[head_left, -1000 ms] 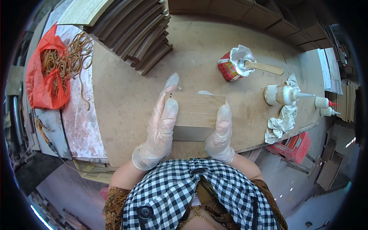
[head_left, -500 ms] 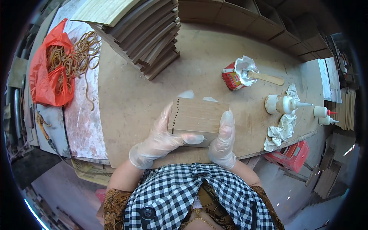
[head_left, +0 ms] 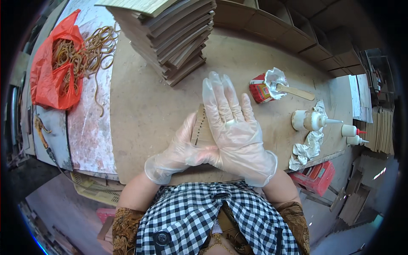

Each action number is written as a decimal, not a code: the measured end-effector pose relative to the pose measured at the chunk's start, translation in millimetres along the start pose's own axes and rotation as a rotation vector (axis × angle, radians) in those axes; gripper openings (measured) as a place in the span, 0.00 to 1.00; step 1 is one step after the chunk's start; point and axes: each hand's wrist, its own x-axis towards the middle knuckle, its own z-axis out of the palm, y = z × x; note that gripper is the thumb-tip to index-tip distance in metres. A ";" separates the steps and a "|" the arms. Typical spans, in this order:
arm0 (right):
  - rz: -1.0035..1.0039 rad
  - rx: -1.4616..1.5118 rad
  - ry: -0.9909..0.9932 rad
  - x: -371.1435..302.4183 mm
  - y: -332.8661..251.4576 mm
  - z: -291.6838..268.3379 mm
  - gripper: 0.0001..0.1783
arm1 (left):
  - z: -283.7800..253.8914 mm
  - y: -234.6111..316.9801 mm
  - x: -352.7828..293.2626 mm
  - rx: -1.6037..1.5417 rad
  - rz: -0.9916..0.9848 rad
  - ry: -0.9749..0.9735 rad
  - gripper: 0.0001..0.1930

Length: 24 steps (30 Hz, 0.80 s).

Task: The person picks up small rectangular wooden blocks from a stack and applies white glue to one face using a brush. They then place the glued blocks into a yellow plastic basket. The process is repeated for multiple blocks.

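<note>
A light brown wooden box-like piece point(head_left: 199, 131), with a row of dark notches along its left edge, is held above the table. My left hand point(head_left: 180, 146), in a clear glove, is closed around its left side. My right hand point(head_left: 236, 125), gloved the same way, lies open over it with fingers stretched toward the far side. This hand hides most of the piece's top and right side. I cannot tell how firmly the right palm presses on it.
A tall stack of wooden panels point(head_left: 178, 42) stands beyond my hands. Right are a red tub point(head_left: 260, 88) with white paste and a wooden stick point(head_left: 297, 91), glue bottles point(head_left: 309, 120) and a crumpled cloth point(head_left: 307, 148). Left is a red bag point(head_left: 40, 87) of rubber bands point(head_left: 100, 46).
My right hand has left the right side of the wooden piece and now lies flat across it with fingers extended. My left hand still holds the left side.
</note>
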 end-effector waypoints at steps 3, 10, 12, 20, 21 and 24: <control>-0.044 -0.046 0.001 -0.6 3.3 -4.3 0.65 | 1.5 -0.1 -0.3 0.009 -0.046 0.020 0.47; -0.046 0.284 0.296 8.6 31.0 -50.2 0.63 | 6.7 18.2 4.9 0.121 -0.162 0.034 0.43; -0.042 0.296 0.327 12.7 33.9 -47.1 0.61 | 2.9 11.1 3.4 0.132 -0.114 0.022 0.43; -0.019 0.058 0.089 22.4 23.4 -0.9 0.51 | -7.8 0.8 2.9 0.282 -0.073 -0.052 0.44; -0.011 0.110 0.094 20.8 25.3 -7.9 0.48 | -6.2 1.4 3.9 0.295 -0.039 -0.062 0.44; 0.008 0.216 0.311 24.7 34.7 -43.5 0.45 | -4.4 5.7 0.5 0.260 -0.091 -0.005 0.44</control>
